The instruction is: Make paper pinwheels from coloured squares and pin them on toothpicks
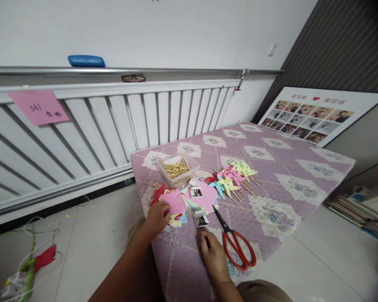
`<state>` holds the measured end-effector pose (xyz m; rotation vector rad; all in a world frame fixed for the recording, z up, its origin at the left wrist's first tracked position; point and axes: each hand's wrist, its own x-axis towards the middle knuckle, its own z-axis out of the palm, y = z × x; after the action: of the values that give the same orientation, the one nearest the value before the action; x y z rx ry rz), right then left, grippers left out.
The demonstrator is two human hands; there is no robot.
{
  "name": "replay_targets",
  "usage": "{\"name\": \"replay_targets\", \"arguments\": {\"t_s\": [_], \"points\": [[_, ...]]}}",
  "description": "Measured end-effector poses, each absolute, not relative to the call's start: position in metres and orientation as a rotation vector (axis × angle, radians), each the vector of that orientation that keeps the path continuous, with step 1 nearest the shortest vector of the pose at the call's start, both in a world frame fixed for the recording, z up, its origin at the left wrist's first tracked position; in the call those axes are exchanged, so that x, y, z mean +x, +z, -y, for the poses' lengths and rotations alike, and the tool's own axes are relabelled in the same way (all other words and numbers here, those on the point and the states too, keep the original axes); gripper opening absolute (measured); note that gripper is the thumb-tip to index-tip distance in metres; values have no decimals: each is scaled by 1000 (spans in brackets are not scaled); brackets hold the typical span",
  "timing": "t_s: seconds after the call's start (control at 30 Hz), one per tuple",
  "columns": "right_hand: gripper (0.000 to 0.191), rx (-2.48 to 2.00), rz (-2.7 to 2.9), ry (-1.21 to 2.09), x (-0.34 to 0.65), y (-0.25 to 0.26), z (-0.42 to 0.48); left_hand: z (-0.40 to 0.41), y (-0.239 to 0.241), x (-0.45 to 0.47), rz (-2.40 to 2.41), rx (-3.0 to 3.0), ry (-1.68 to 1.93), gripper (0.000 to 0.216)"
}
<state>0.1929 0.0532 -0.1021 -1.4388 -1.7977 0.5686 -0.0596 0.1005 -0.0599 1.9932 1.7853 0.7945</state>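
Observation:
My left hand [157, 218] has its fingers closed on the edge of a pink paper square [174, 201], on top of a loose pile of coloured paper pieces. Near the cloth's front part, my right hand [214, 256] is curled in a pinch; whatever lies in its fingers is hidden. Just beyond it stands a small white box [201, 221] of tiny metal pieces, and a second such box [195, 192] sits further back on pink paper. Scissors [234, 245] with red handles lie partly spread to the right of my right hand.
Several paper pinwheels [228, 184] on sticks lie at the right. A clear plastic tub [193, 167] holds wooden sticks, with a small round container [155, 184] beside it. The patterned cloth [271, 180] covers the table, which stands against a white radiator [151, 121].

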Motion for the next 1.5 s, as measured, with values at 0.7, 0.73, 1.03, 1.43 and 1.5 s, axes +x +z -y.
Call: {"name": "replay_targets", "arguments": {"t_s": [0.7, 0.73, 1.03, 1.43, 1.5], "points": [[27, -1435, 1795, 572, 194, -108, -54, -105, -63, -60, -1829, 1946, 724, 25], [27, -1434, 1795, 572, 194, -108, -54, -105, -63, -60, -1842, 1941, 717, 25], [26, -1441, 1786, 571, 193, -104, -53, -104, -57, -57, -1879, 1938, 679, 21], [25, -1422, 1804, 549, 194, -105, -54, -106, -59, -59, -1880, 1934, 690, 21], [25, -1419, 1805, 548, 194, -105, -54, -106, -60, -59, -1879, 1937, 691, 21]]}}
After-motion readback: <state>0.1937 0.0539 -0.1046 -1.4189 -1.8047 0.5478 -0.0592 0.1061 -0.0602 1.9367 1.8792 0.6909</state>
